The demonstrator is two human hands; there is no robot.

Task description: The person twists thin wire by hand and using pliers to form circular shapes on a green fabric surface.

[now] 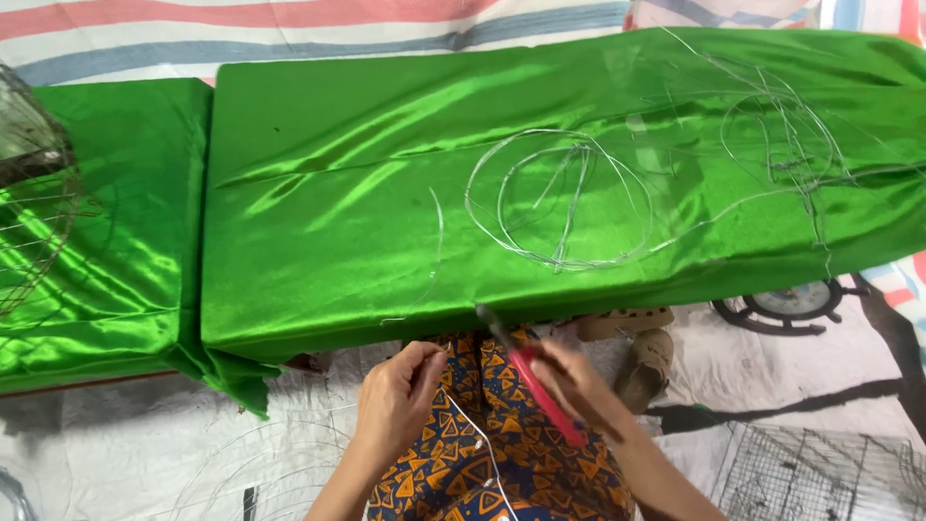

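My right hand [579,391] grips pliers with red handles [535,386], their dark jaws pointing up toward the edge of the green-covered table [318,232]. My left hand [397,397] pinches the end of a thin silver wire [477,444] that runs down across my patterned orange and blue lap. Both hands are just below the table's front edge. On the table lie a ring of coiled wire [569,198] and a single curved wire piece [436,241].
A second tangle of wire loops [786,135] lies at the table's right. A wire cage-like frame [34,183] stands at the far left on a lower green-covered surface. Wire mesh panels [810,473] and wire hoops [260,463] lie on the floor sheet.
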